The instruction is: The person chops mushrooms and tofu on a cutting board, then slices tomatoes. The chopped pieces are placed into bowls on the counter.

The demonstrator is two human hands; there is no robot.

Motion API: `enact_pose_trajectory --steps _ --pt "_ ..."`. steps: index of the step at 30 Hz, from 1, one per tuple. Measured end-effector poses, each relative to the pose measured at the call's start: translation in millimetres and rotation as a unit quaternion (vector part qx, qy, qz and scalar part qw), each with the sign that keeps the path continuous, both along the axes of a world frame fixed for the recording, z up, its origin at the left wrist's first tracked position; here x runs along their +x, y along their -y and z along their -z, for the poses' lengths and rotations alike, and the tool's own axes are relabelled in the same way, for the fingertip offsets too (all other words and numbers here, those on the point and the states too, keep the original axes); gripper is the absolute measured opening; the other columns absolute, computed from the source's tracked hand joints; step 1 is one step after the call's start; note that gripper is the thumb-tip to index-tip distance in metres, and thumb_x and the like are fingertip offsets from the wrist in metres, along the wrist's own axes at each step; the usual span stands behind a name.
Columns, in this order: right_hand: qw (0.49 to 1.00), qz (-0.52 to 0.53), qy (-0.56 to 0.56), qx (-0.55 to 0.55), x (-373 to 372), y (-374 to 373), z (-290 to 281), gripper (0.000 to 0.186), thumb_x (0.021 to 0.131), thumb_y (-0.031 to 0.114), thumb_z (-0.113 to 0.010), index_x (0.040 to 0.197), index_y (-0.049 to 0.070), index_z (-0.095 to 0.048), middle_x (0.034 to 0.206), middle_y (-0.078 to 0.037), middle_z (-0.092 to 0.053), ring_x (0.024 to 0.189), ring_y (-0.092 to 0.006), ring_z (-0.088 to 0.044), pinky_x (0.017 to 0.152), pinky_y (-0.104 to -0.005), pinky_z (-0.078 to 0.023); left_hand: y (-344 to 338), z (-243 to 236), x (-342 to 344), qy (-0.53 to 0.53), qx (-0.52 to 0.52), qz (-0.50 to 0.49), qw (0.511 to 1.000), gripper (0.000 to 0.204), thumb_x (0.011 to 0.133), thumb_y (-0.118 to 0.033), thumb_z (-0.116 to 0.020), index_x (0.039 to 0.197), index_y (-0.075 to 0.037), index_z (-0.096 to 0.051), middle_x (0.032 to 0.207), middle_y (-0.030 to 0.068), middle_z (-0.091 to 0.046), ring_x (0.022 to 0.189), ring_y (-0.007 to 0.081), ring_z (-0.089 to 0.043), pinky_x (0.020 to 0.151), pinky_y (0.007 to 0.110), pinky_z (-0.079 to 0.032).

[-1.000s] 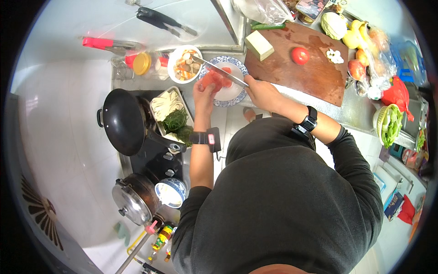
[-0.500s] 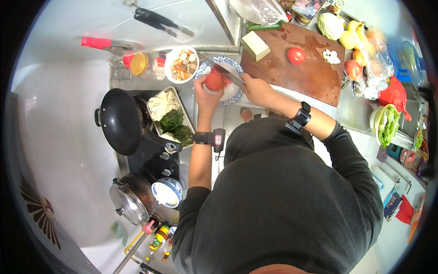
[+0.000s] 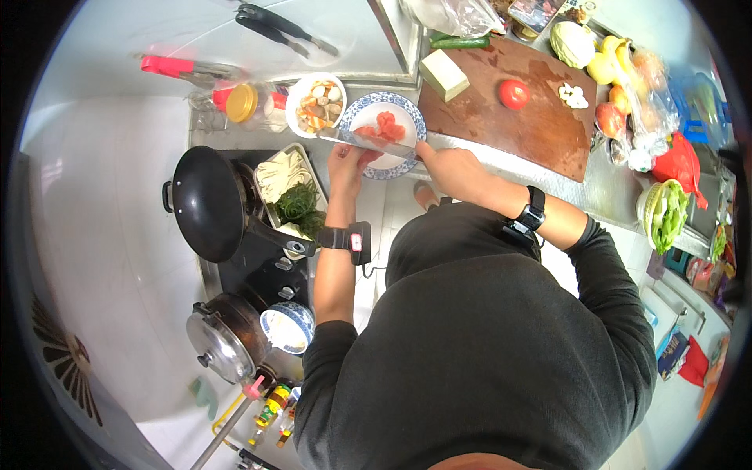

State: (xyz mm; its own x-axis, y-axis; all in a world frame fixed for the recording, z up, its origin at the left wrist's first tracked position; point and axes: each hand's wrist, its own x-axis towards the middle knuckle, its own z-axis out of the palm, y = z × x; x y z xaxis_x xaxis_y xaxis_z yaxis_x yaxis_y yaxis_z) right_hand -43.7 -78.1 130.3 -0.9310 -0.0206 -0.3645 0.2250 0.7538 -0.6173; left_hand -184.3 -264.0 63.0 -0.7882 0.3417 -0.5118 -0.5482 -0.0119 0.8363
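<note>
My right hand (image 3: 454,169) is wrapped round the handle of a kitchen knife (image 3: 345,137), its wide blade lying across a white plate with a blue patterned rim (image 3: 420,125). Below the blade's left part, the curled fingers of my left hand (image 3: 345,166) hold a peeled tomato (image 3: 368,158), mostly hidden by fingers and blade. Cut red tomato pieces (image 3: 386,125) lie on the plate. Beyond it, on the brown cutting board (image 3: 540,145), sit a whole tomato (image 3: 514,94), a pale block of tofu (image 3: 444,75) and peeled garlic cloves (image 3: 573,95).
Left of the plate stands a white bowl of cut mushrooms (image 3: 316,106). A tray of noodles and greens (image 3: 291,192) is beside the black wok (image 3: 207,204) on the stove. Cabbage (image 3: 572,44) and fruit (image 3: 609,119) line the board's far right side.
The knife has swung down toward me, and its blade lies flatter over the plate. My left hand has drawn nearer, turning the tomato mostly out of sight. Tomato pieces on the plate now show.
</note>
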Motion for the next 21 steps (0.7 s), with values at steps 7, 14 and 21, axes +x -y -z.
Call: enact_pose_trajectory --steps 7,14,21 --pt "0.999 0.041 -0.021 -0.019 -15.6 17.6 7.1 0.035 0.082 0.000 -0.044 0.117 -0.002 -0.040 0.062 -0.019 -0.062 0.057 -0.0350 -0.065 0.052 -0.0455 -0.051 -4.8 18.8 8.7 -0.179 -0.081 -0.002 0.980 0.041 0.071 0.001 -0.078 0.102 0.002 -0.051 0.093 0.0141 -0.064 0.081 0.0204 -0.066 0.071 0.031 -0.056" --pt "0.995 0.090 -0.039 -0.031 -19.3 20.7 12.1 0.041 0.079 -0.001 -0.046 0.118 -0.004 -0.039 0.073 -0.026 -0.064 0.068 -0.0415 -0.065 0.060 -0.0492 -0.051 -14.2 26.5 15.6 -0.399 -0.231 0.036 0.887 0.060 0.058 -0.010 -0.085 0.109 -0.002 -0.054 0.099 0.0147 -0.062 0.089 0.0270 -0.063 0.080 0.036 -0.051" --pt "0.992 0.118 -0.033 -0.027 -24.7 24.1 33.1 0.044 0.079 0.000 -0.048 0.122 -0.001 -0.039 0.082 -0.027 -0.065 0.079 -0.0440 -0.064 0.069 -0.0517 -0.050 -11.0 21.9 18.3 -0.514 -0.257 0.038 0.817 0.059 0.060 -0.009 -0.085 0.109 0.000 -0.053 0.105 0.0136 -0.060 0.094 0.0247 -0.062 0.085 0.034 -0.051"
